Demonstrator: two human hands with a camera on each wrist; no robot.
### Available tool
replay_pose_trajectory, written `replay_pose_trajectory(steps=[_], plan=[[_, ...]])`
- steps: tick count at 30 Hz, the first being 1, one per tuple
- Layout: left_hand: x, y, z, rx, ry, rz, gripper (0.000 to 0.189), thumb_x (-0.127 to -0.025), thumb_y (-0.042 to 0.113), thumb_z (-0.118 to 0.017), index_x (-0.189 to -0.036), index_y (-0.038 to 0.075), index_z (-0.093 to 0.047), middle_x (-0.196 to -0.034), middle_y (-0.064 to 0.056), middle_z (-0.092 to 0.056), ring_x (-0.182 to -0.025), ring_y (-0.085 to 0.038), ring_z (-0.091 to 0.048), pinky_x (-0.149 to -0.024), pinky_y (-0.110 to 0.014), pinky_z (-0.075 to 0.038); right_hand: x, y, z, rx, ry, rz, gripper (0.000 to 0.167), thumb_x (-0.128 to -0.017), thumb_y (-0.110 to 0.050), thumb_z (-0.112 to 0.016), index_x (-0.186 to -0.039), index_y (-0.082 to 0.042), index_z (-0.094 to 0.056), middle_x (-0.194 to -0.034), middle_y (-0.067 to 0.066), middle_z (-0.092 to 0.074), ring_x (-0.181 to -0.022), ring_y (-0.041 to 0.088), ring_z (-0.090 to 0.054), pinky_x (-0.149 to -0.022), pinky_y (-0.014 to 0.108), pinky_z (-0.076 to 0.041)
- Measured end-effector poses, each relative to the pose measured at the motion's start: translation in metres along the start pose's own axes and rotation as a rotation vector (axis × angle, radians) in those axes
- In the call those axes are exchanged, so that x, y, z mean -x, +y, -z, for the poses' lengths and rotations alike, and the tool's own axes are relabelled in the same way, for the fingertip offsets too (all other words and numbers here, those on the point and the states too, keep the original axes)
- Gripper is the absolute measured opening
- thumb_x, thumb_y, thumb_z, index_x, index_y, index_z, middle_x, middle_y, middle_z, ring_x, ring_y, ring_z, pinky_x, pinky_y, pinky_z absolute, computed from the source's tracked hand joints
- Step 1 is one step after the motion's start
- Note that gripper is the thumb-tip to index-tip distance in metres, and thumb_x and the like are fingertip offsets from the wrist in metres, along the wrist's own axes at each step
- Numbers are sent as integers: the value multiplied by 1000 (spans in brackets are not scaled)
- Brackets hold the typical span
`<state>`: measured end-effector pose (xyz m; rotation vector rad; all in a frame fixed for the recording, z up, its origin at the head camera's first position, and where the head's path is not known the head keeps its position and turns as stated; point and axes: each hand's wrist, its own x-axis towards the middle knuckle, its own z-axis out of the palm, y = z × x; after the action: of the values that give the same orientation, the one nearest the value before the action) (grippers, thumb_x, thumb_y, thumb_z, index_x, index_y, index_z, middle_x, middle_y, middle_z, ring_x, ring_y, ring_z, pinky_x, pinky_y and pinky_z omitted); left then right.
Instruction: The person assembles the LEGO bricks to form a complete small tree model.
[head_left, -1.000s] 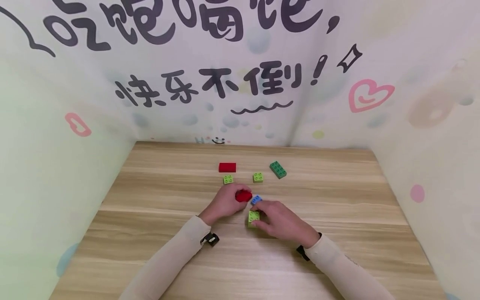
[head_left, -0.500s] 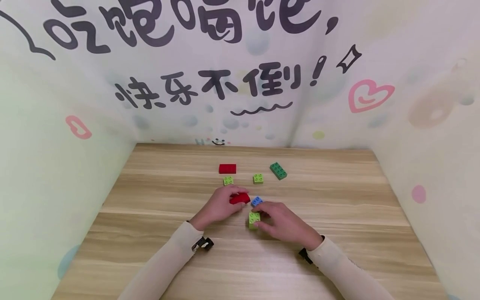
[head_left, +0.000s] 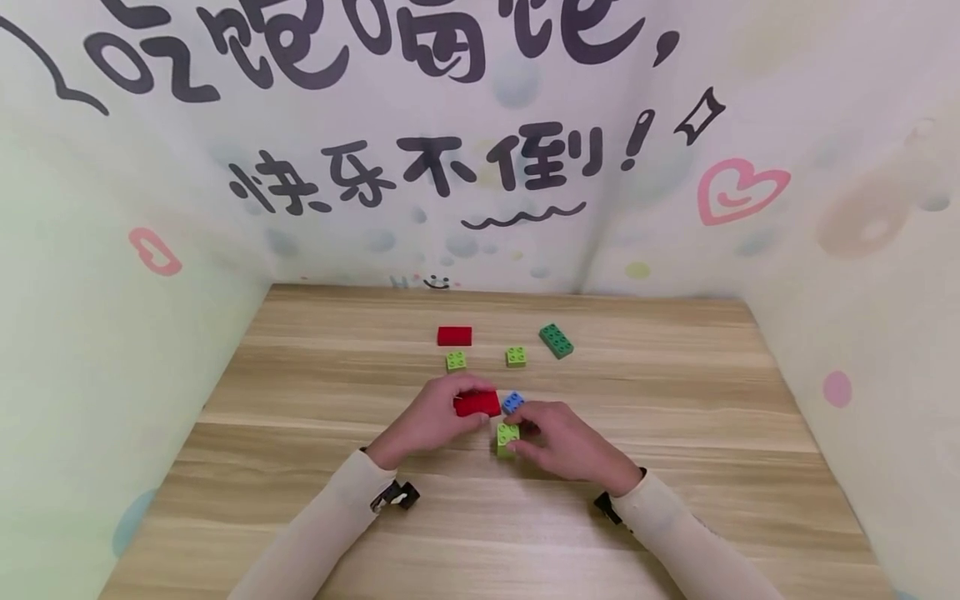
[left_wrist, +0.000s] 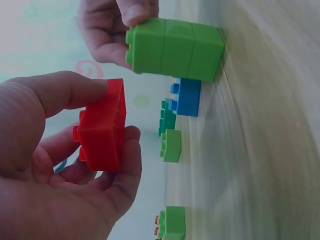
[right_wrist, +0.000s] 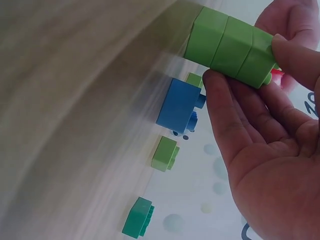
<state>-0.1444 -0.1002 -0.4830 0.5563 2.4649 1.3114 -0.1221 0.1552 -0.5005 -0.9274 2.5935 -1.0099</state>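
My left hand (head_left: 437, 417) pinches a red toy building brick (head_left: 477, 404) between thumb and fingers. In the left wrist view that red brick (left_wrist: 102, 127) is off the table, its studs toward the palm. A stack of three light green bricks (head_left: 507, 439) stands on the table to its right. My right hand (head_left: 562, 442) holds this stack, thumb near the top and fingers along the side, as the right wrist view shows on the green stack (right_wrist: 230, 47). Just behind the stack sits a blue brick (head_left: 513, 402), partly covered by my right hand in the head view.
Two small light green bricks (head_left: 456, 361) stand farther back on the wooden table (head_left: 315, 358). Behind them lie another red brick (head_left: 454, 336) on the left and a long dark green brick (head_left: 557, 341) on the right. A printed wall (head_left: 450, 242) borders the table's back.
My left hand has drawn slightly left and toward me, away from the blue brick, and the red brick has turned in its grip. My right hand and the green stack stay nearly still.
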Motion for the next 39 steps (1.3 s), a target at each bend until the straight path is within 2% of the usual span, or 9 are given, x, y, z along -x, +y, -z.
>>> replay_pose_trajectory(steps=[9, 16, 23, 31, 39], plan=[[9, 6, 0, 69, -50, -63, 42, -95, 10, -78, -136, 16, -72, -143, -1, -64, -125, -24, -59, -98, -40, -60, -3, 0, 1, -55, -21, -38, 28, -94, -22, -83, -120, -16, -74, -112, -9, -76, -98, 3, -72, -89, 25, -61], [15, 7, -3, 85, -98, -92, 40, -94, 13, -80, -133, 22, -73, -136, 4, -67, -122, -18, -60, -99, -35, -59, -4, -1, 1, -80, -31, -76, 33, -93, -26, -84, -123, -15, -75, -114, -9, -78, -100, 2, -74, -89, 24, -61], [17, 6, -4, 69, -114, -119, 37, -95, 10, -78, -130, 20, -75, -126, 9, -71, -113, -13, -62, -92, -25, -57, -6, 0, 2, -61, -47, -84, 33, -92, -25, -85, -122, -15, -77, -109, -10, -78, -94, 0, -71, -84, 22, -60], [15, 4, -3, 36, -129, -118, 37, -95, 12, -79, -131, 19, -75, -125, 8, -72, -114, -12, -64, -92, -24, -57, -9, -1, 3, -55, -56, -78, 32, -92, -26, -85, -121, -16, -77, -107, -12, -78, -93, -1, -70, -83, 23, -60], [13, 2, -4, -5, -138, -111, 39, -94, 14, -81, -132, 21, -76, -115, 10, -73, -101, -10, -63, -83, -24, -58, -9, 0, 3, -50, -69, -91, 31, -92, -29, -85, -120, -17, -78, -104, -14, -76, -88, -2, -68, -81, 22, -59]])
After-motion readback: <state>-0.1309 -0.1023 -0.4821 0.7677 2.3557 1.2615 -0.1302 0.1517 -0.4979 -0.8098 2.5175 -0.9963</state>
